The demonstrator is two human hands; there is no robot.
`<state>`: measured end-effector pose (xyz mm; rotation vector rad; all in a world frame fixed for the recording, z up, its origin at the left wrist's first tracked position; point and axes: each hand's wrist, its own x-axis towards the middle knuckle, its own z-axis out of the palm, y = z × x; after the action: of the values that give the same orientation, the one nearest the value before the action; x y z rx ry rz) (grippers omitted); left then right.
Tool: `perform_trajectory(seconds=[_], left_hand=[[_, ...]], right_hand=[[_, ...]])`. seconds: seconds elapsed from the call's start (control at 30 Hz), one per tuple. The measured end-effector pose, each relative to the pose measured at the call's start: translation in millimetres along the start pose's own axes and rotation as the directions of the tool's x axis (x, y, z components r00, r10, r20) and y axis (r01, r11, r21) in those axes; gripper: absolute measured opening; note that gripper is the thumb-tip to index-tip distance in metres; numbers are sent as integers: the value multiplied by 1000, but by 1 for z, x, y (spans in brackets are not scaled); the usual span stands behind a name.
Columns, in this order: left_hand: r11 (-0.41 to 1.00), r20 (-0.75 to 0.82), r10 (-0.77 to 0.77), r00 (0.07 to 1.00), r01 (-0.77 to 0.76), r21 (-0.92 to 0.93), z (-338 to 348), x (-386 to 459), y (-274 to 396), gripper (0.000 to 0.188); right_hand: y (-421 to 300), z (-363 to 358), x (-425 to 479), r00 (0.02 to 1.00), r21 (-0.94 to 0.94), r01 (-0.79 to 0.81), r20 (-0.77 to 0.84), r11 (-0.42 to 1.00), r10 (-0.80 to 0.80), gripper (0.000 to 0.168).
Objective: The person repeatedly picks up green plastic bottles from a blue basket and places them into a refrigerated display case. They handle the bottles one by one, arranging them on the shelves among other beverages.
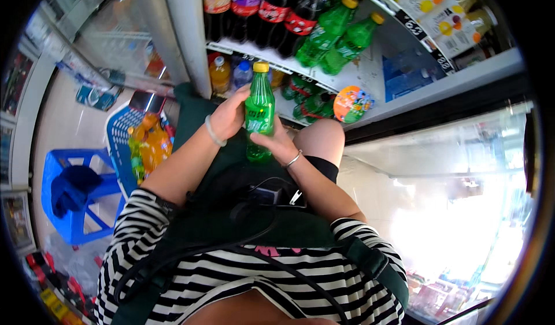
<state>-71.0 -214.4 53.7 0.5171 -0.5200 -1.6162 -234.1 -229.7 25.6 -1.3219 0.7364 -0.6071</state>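
A green plastic soda bottle with a yellow cap stands nearly upright between my two hands, above my lap. My left hand grips its upper left side, fingers mostly behind it. Lower on the right, my right hand wraps it with the thumb across the front. Behind it is a cooler shelf holding dark cola bottles and two green bottles leaning at the right end. On the level below are an orange drink bottle, a blue-capped bottle and several green bottles lying down.
A blue plastic basket of orange and green drink bottles stands at my left. Beside it a blue stool carries a dark blue cloth. The glass cooler door swings out at right. A round colourful sticker marks the shelf's front corner.
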Motion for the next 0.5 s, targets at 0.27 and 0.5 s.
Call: perform_trajectory(seconds=[0.27, 0.5], left_hand=[[981, -45, -122, 992, 127, 147, -6, -9, 4, 48], [964, -39, -158, 987, 162, 211, 1, -6, 2, 43]], right_hand=[[-82, -69, -37, 927, -539, 72, -275, 839, -255, 56], [-130, -149, -8, 526, -463, 285, -656, 839, -541, 53]])
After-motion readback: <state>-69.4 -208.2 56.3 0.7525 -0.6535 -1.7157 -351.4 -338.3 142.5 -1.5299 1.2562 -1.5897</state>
